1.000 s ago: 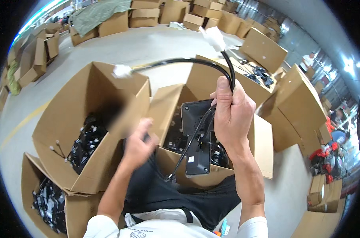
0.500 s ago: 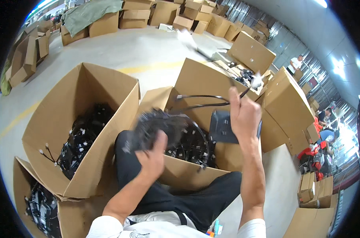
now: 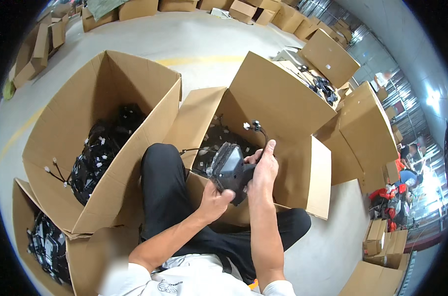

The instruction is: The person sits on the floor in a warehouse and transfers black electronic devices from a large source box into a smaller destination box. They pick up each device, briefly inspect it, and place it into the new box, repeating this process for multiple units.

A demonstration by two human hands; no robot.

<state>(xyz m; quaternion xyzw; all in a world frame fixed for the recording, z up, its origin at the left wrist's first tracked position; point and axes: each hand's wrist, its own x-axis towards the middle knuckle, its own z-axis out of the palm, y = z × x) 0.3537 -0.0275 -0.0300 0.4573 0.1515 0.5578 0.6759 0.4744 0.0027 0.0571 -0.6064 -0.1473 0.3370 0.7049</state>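
Above the open carton between my legs, both hands are on one black plastic housing (image 3: 232, 167), a wedge-shaped unit with a clear, layered-looking edge. My left hand (image 3: 215, 201) grips its lower left side, thumb on the near face. At its right side is my right hand (image 3: 263, 170), fingers curled around the housing's narrow end and the black cable (image 3: 264, 133) that rises from it. White and black connectors (image 3: 253, 126) tip that cable. Another thin black cable (image 3: 192, 149) sticks out to the left. Exact finger contact on the far side is hidden.
The carton (image 3: 283, 89) before me holds black cabled parts with white plugs. Similar parts fill a tall carton (image 3: 61, 128) at left and a lower one (image 3: 21, 212) at near left. More cartons (image 3: 367, 133) stand at right; people work at the far right.
My right hand has come left and down from raised, swinging cables to the housing. My left hand has moved slightly right, and the blurred black thing in it now shows as the housing.
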